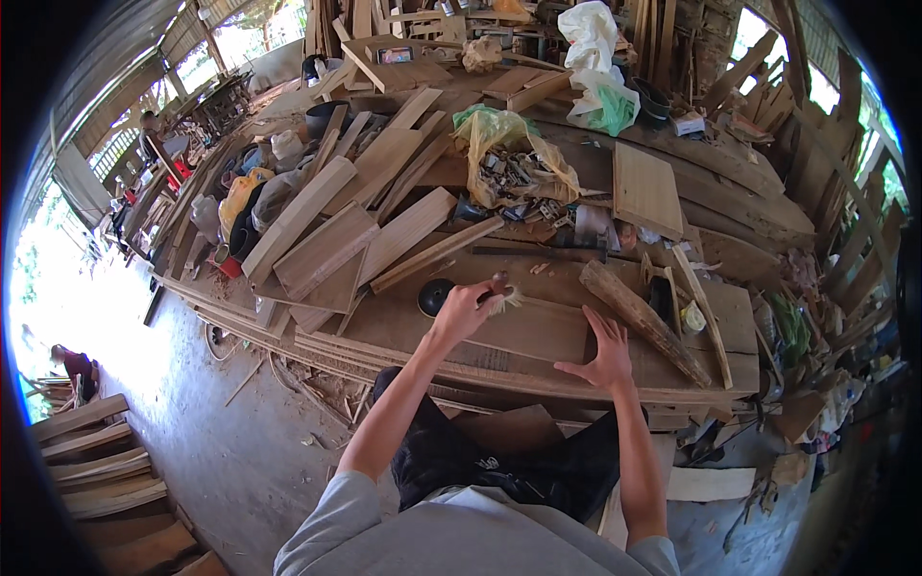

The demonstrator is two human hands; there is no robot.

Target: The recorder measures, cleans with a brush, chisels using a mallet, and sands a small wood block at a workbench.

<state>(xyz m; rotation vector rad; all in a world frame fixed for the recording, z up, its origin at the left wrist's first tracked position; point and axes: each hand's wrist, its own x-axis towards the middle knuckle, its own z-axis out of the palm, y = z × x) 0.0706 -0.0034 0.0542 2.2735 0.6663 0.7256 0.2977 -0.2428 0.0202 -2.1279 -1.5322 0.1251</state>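
The board lay lengthwise left-to-right between our hands: the left hand gripped a brush near the board's far edge, while the nearer right hand, spread wide and empty, was at its right end.

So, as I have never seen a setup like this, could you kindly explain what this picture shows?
There is no machine: a person works bare-handed, and this single, curved view comes from a wide fisheye camera on their head, looking down. The left hand holds what looks like a pale-bristled brush, beside a round black container. The right hand, fingers spread, is at the right end of a flat board. The wooden work surface also bears loose planks, a rough pole and an open plastic bag of small metal parts.
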